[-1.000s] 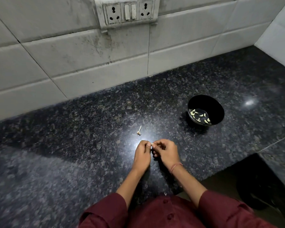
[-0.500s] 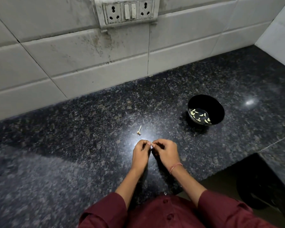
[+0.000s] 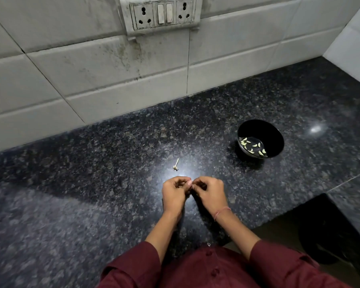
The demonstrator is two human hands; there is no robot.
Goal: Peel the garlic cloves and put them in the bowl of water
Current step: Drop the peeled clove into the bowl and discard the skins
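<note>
Nearest, two maroon sleeves (image 3: 133, 267) lead out to hands that meet over the dark granite counter (image 3: 71, 204). The left hand (image 3: 175, 193) and the right hand (image 3: 210, 193) are both curled, their fingertips pressed together in a pinch at the midline. What they pinch is almost wholly covered; judging by the task it is a garlic clove being stripped, though which way its long axis lies cannot be told. Just beyond the left hand's knuckles a small dry stem scrap (image 3: 176, 165) lies alone on the counter, apart from both hands. Farther off, ahead and to the right, stands the black bowl (image 3: 276, 136), upright, with peeled cloves (image 3: 253, 146) floating in shallow water at its bottom. That is the direction that matters: the bowl sits on the right hand's side, well apart from the pinch, so once the skin is off the right hand has the shorter reach, forward and outward, while the left would have to cross over. Behind everything, the tiled wall carries a socket plate (image 3: 162, 13).
</note>
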